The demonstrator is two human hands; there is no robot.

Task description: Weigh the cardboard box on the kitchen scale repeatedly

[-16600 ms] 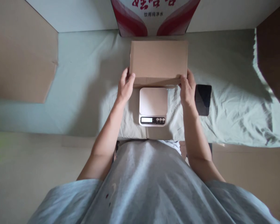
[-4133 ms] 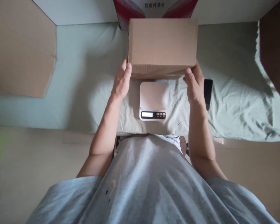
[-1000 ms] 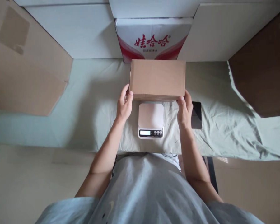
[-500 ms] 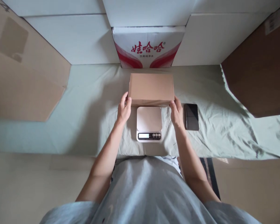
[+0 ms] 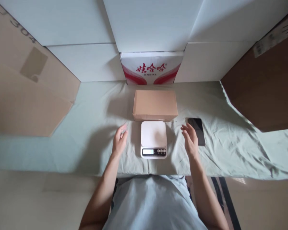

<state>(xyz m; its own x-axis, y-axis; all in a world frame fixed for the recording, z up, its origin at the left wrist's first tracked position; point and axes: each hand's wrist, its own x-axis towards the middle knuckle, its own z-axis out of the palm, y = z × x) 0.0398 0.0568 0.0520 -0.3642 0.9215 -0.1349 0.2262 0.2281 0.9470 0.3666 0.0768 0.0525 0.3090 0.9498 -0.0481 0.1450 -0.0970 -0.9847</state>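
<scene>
A closed brown cardboard box [image 5: 155,103] rests on the cloth just behind a white kitchen scale [image 5: 154,134]. The scale's display is lit, but its reading is too faint to make out. To the left of the scale, my left hand [image 5: 120,140] hovers with fingers parted and holds nothing. On the other side my right hand [image 5: 190,138] is likewise open, apart from the box and the scale. Its fingers lie close beside a black smartphone [image 5: 198,131], covering part of the phone's left edge from view.
A pale green cloth [image 5: 93,105] covers the table. Behind stands a white carton with red lettering [image 5: 151,68] among white panels. Large brown cardboard sheets or boxes stand at the left [image 5: 33,95] and right [image 5: 266,86].
Both hands have let go of the cardboard box and drawn back toward me, spreading apart to either side of the scale. The view has tilted up slightly.
</scene>
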